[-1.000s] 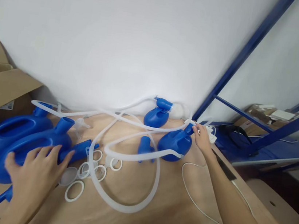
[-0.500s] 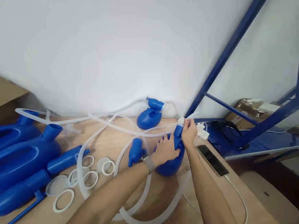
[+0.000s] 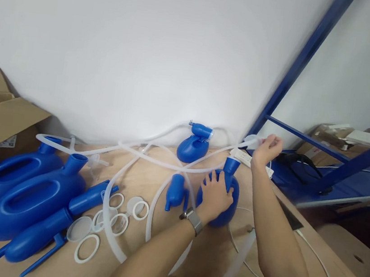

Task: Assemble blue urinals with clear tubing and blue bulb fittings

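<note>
Fingers spreading, the left hand [image 3: 216,198] is gripping a smooth, rounded blue bottle [image 3: 228,214] between four and five o'clock. Toward three, the right hand [image 3: 267,150] is curling its fingers beside a translucent piece [image 3: 252,140]; I cannot tell whether they are grasping it. Ribbon-smooth translucent tubing [image 3: 108,219] is looping over the wooden surface [image 3: 136,234]. Larger plastic bottles [image 3: 23,224] are sitting at eight, a metal frame [image 3: 302,58] is slanting at two. The left is resting palm-down; the right is hovering higher, wrist bending.
</note>
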A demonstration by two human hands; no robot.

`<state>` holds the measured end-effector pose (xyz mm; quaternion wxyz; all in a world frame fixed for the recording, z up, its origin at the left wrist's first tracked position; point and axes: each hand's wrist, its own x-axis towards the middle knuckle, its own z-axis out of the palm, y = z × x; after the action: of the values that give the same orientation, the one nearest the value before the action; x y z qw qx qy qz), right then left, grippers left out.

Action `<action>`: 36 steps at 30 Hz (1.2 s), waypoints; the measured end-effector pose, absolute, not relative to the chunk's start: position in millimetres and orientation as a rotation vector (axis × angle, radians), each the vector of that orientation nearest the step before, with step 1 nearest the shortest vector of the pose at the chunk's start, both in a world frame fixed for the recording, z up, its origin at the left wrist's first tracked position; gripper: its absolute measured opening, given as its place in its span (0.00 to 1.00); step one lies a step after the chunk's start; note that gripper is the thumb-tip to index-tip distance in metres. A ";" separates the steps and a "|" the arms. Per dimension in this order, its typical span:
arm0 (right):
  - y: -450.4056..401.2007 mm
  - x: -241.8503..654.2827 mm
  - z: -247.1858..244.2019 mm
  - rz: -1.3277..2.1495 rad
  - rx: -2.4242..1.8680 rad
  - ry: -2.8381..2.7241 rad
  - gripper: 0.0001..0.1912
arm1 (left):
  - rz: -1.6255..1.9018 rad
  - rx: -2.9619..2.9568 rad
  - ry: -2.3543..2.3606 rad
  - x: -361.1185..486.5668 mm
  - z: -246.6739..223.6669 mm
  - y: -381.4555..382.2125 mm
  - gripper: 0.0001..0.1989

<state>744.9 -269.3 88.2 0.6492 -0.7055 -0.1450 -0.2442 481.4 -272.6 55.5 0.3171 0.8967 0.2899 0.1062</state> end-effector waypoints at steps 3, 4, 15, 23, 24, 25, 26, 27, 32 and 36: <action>-288.6 727.2 109.4 -0.620 -1.637 -0.377 0.17 | 0.239 2.209 0.871 481.8 60.0 -275.2 0.38; -294.9 717.2 110.7 -0.609 -1.657 -0.415 0.17 | 0.191 2.117 0.919 481.9 62.3 -276.5 0.40; -328.8 620.4 38.4 0.002 -1.897 -0.939 0.28 | 0.169 2.039 0.796 445.1 68.3 -267.5 0.37; -332.1 600.8 59.0 0.138 -2.020 -1.209 0.23 | 0.506 2.381 0.345 482.9 71.4 -179.6 0.13; -332.5 597.6 60.9 0.163 -2.035 -1.237 0.22 | 0.500 2.400 0.296 487.5 70.9 -172.2 0.13; -332.7 594.6 62.2 0.187 -2.050 -1.260 0.24 | 0.485 2.414 0.248 491.3 70.1 -166.0 0.16; -332.6 591.9 63.0 0.210 -2.062 -1.278 0.26 | 0.462 2.424 0.201 494.1 69.1 -160.9 0.19; -332.3 589.6 63.6 0.231 -2.069 -1.291 0.28 | 0.432 2.428 0.156 496.0 68.0 -156.7 0.21; -330.0 584.6 68.6 0.376 -2.052 -1.375 0.35 | 0.287 2.394 -0.001 495.7 66.5 -141.1 0.25; -332.2 584.9 70.9 0.474 -2.063 -1.422 0.42 | 0.255 2.397 0.019 481.3 80.9 -126.4 0.25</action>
<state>584.9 -332.2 70.9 0.2918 -0.7738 -0.5334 0.1778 481.3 -126.4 80.9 0.3575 0.9286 0.0075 0.0987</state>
